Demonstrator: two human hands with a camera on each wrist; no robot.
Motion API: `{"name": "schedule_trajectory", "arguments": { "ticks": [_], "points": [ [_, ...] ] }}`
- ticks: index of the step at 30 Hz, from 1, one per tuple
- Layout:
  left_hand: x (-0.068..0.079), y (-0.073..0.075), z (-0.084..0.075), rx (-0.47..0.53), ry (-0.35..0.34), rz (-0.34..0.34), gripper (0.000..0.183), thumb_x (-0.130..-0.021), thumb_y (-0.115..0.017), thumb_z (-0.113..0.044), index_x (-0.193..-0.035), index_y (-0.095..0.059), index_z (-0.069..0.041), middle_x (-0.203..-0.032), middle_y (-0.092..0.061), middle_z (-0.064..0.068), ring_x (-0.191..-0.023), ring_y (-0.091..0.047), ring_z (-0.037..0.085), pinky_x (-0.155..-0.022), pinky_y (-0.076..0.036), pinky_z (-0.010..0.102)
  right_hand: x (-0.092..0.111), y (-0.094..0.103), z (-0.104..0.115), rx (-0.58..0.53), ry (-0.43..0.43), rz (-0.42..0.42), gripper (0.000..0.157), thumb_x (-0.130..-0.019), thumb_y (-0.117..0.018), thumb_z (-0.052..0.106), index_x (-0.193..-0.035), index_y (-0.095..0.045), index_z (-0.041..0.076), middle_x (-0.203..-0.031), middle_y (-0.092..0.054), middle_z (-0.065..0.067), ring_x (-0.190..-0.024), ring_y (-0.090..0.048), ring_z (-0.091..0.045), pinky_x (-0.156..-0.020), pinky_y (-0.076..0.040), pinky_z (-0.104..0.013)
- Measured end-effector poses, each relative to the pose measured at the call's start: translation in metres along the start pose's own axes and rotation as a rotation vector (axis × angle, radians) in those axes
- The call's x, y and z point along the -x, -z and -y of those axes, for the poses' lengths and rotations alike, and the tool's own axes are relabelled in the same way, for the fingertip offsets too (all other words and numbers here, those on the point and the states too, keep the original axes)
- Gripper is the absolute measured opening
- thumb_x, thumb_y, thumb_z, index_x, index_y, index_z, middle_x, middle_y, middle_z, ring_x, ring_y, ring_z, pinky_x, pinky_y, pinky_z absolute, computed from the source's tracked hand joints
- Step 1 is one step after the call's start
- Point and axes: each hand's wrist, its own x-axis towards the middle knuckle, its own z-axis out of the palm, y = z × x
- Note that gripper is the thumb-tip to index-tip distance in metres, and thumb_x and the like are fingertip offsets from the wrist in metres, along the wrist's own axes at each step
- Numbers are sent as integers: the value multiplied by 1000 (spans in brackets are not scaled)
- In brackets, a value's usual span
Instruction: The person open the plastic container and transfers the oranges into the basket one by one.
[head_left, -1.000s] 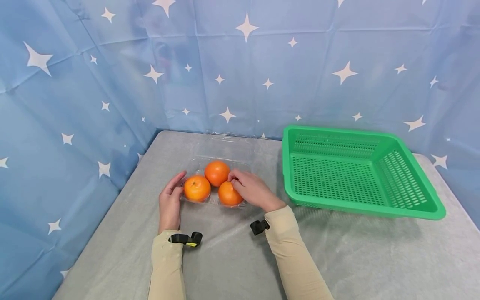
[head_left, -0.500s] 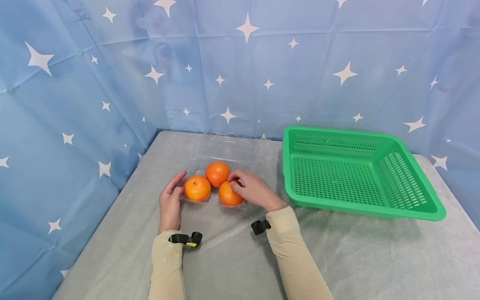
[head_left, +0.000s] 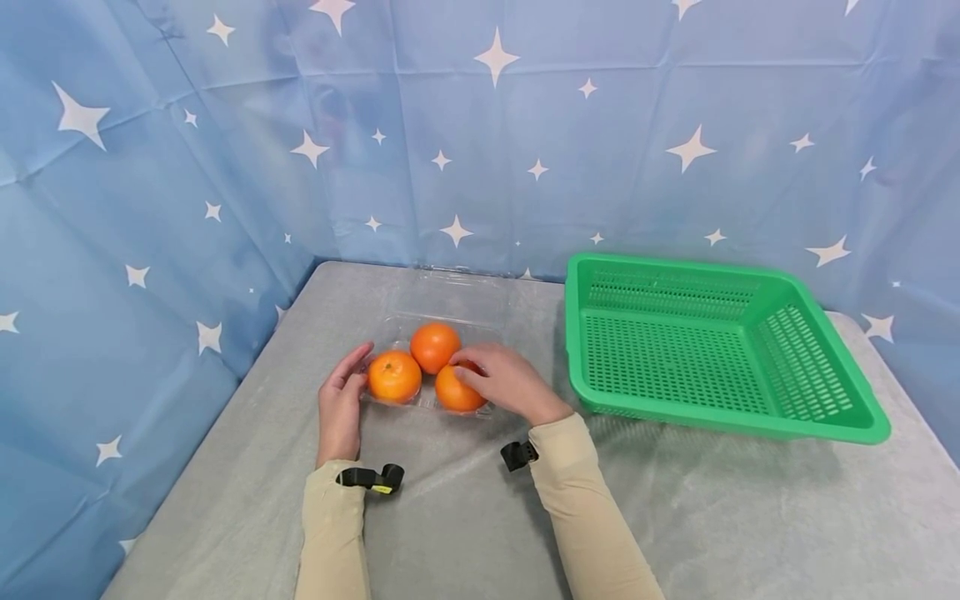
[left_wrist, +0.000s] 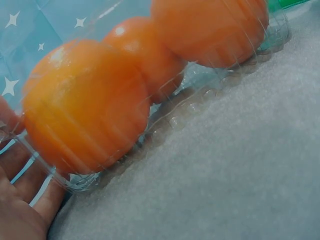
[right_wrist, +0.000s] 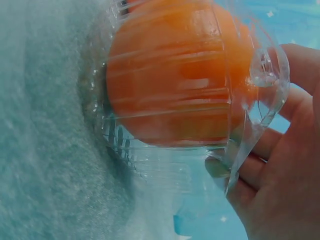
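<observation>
A clear plastic clamshell box point(head_left: 429, 402) stands on the table with its lid point(head_left: 453, 293) folded back. Inside are three oranges: a left one point(head_left: 394, 376) with a small green stem end, a back one point(head_left: 435, 347) and a right one point(head_left: 456, 390). My left hand point(head_left: 341, 408) rests against the box's left side, its fingers fairly straight along the outer wall in the left wrist view. With thumb and fingertips, my right hand point(head_left: 510, 379) holds the right orange from above, still low in the box. That hand covers part of the box's right end.
A large green plastic basket point(head_left: 727, 421) with perforated walls stands at the right of the grey table point(head_left: 442, 517). Blue star-patterned cloth point(head_left: 600, 142) hangs behind and to the left. A small black camera sits on each wrist.
My right fingertips have shifted slightly left and over the top of the right orange. The left hand, the box and the other oranges have stayed in place.
</observation>
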Motion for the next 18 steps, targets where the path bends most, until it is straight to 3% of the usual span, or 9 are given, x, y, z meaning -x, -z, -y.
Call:
{"name": "schedule_trajectory", "arguments": {
  "ticks": [11,18],
  "points": [
    [-1,-2,2,-17,15,2,42,-86,-40,-6,-120,-57,-25,-122,-52,-8,-112,-46,8,-96,-34,34,1,0,1,11,-83,23,34,-86,-50,43,-111,-59,21,-105,-60,8,-92,-55,-10,-82,-42,-28],
    [-2,-1,3,-12,6,-8,43,-86,-40,-5,-119,-57,-25,-122,-53,-9,-112,-46,8,-95,-34,34,1,-1,4,55,-114,34,36,-88,-44,47,-112,-57,24,-105,-60,8,-94,-54,-14,-82,-42,-31]
  ]
}}
